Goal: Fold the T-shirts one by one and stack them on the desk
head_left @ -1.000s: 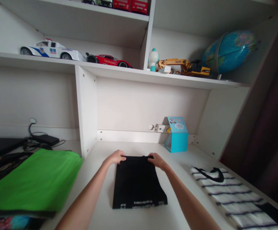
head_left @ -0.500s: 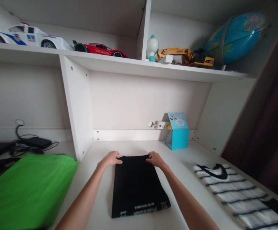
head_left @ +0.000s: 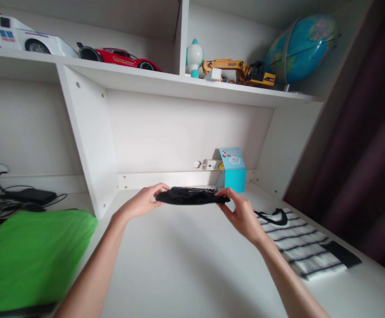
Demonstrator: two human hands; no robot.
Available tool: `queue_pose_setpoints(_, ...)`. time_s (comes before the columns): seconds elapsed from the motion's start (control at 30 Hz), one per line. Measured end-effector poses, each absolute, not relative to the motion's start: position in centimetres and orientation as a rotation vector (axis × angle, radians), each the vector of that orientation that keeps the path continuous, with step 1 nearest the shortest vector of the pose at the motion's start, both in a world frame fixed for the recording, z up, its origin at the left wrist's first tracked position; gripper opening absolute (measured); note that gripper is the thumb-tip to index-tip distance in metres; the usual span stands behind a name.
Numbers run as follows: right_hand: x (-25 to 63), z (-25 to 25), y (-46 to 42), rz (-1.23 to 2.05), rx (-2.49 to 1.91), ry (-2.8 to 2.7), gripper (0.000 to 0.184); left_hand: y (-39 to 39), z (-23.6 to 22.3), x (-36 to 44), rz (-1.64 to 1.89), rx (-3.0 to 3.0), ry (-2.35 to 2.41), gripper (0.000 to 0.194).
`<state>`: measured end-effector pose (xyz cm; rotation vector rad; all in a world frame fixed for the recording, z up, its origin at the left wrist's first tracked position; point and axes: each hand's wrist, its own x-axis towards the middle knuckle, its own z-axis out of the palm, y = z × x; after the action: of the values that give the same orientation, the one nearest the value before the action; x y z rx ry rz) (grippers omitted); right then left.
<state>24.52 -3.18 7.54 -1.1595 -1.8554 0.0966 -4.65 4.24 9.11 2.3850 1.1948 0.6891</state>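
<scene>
Pinching from both ends, my left hand (head_left: 141,203) and right hand (head_left: 241,215) hold a black garment (head_left: 190,195) between fingers and thumbs. My hands are spread apart, and the cloth runs between them in a narrow, flattened band with pale lettering along its upper edge. It is in the air above the middle of the white tabletop (head_left: 179,269), nearer the back edge, and I cannot tell how many layers it has. As things lie, two pieces are flat on the tabletop, while the black garment stays in my hands. Near the right edge is a folded white shirt with dark stripes (head_left: 298,243), its dark collar toward the back. Along the left edge lies a flat, bright green cloth (head_left: 29,260). A turquoise box (head_left: 232,170) stands against the back edge, just behind my right hand, and a black power adapter (head_left: 29,195) with cables sits at the back left. On the shelf (head_left: 179,86) above are a red toy sports car (head_left: 119,57), a yellow toy excavator (head_left: 235,73) and a globe (head_left: 300,48).
</scene>
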Motion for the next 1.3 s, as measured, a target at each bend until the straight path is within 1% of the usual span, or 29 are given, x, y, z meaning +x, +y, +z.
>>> queue_pose_setpoints(0.07, 24.8, 6.9, -5.9, 0.305, -1.154, -2.08, 0.023, 4.3, 8.3, -5.2, 0.259, 2.324, 1.29, 0.05)
queue_pose_setpoints(0.13, 25.4, 5.5, -7.3, 0.522, -1.211, -2.218, 0.025, 4.4, 7.4, -5.1, 0.025, 2.246, 1.424, 0.058)
queue_pose_setpoints(0.17, 25.7, 4.6, -7.6, 0.576, -1.265, -2.228, 0.024, 4.3, 7.0, -4.8, 0.01, 2.235, 1.47, 0.059)
queue_pose_setpoints(0.23, 26.4, 2.4, -7.7, 0.554, -1.399, -2.182, 0.025, 3.9, 6.3, -3.4, 0.108, 2.274, 1.444, 0.053)
queue_pose_setpoints(0.3, 26.9, 0.1, -7.4, 0.473, -1.5, -2.16, 0.031, 3.4, 5.3, -1.4, 0.208, 2.343, 1.295, 0.046)
queue_pose_setpoints(0.4, 26.5, -2.6, -7.6, 0.441, -1.555, -2.247, 0.04, 2.8, 3.1, 1.4, 0.158, 2.392, 1.173, 0.048)
queue_pose_setpoints(0.53, 23.6, -3.3, -9.0, 0.283, -1.635, -2.293, 0.041, 3.0, 0.0, 3.5, -0.012, 2.408, 1.307, 0.054)
queue_pose_setpoints(0.67, 18.4, -2.6, -10.6, 0.132, -1.653, -2.329, 0.037, 3.0, -0.6, 4.1, 0.003, 2.396, 1.232, 0.056)
queue_pose_setpoints(0.73, 15.8, -2.4, -11.5, 0.213, -1.517, -2.407, 0.035, 2.4, -0.3, 4.4, -0.025, 2.368, 1.12, 0.053)
queue_pose_setpoints(0.83, 13.9, -1.5, -12.9, 0.522, -1.152, -2.524, 0.037, 1.3, 0.2, 4.9, -0.045, 2.4, 0.895, 0.041)
queue_pose_setpoints(0.9, 14.6, -0.1, -13.3, 0.728, -1.004, -2.509, 0.036, 0.9, 0.3, 4.8, -0.045, 2.433, 0.755, 0.039)
queue_pose_setpoints(0.97, 16.6, 1.4, -12.9, 0.808, -0.993, -2.438, 0.035, 1.1, 0.5, 4.1, -0.017, 2.46, 0.723, 0.041)
queue_pose_setpoints(1.0, 17.9, 1.9, -12.3, 0.775, -1.055, -2.385, 0.035, 1.4, 0.7, 3.5, 0.014, 2.474, 0.773, 0.042)
queue_pose_setpoints(1.07, 20.7, 2.2, -10.8, 0.578, -1.291, -2.273, 0.036, 2.4, 1.0, 1.8, 0.11, 2.471, 0.986, 0.047)
queue_pose_setpoints(1.13, 23.0, 1.0, -9.4, 0.373, -1.578, -2.19, 0.039, 3.4, 1.2, -0.1, 0.136, 2.396, 1.21, 0.051)
queue_pose_setpoints(1.17, 23.9, 0.1, -8.9, 0.315, -1.692, -2.186, 0.041, 3.8, 1.1, -0.9, 0.106, 2.352, 1.28, 0.047)
queue_pose_setpoints(1.23, 24.6, -1.9, -8.7, 0.243, -1.837, -2.213, 0.044, 4.3, 0.7, -1.8, 0.044, 2.318, 1.379, 0.034)
queue_pose_setpoints(1.3, 24.4, -3.3, -9.3, 0.151, -1.902, -2.205, 0.044, 4.4, -0.1, -1.8, 0.09, 2.385, 1.494, 0.029)
